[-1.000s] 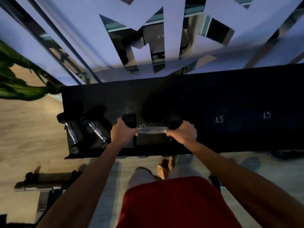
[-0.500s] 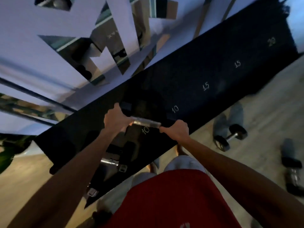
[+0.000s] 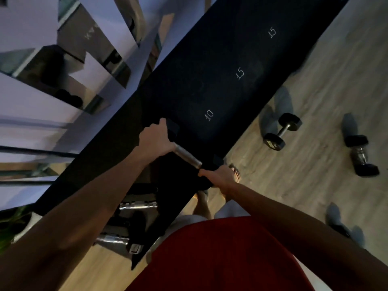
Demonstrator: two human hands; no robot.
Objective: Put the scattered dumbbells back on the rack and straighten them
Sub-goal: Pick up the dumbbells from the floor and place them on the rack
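Two stored dumbbells (image 3: 138,204) lie side by side on the lower shelf at the lower left of the frame. Up and right of them, at centre, the left hand (image 3: 156,137) is curled over the far head of another dumbbell (image 3: 186,155). It sits at the front of the rack (image 3: 220,59), on the dark top shelf by a chalked "10" (image 3: 209,115) (its slot, I'd guess). Whether it rests there or hangs just clear, I can't tell. The right hand (image 3: 218,175) wraps the near head at the shelf's edge. A hand on each end gives leverage to swing the bar square, which seems to be the job. At the right, loose dumbbells (image 3: 282,131) lie on the floor, well apart from the rack and yet to be collected.
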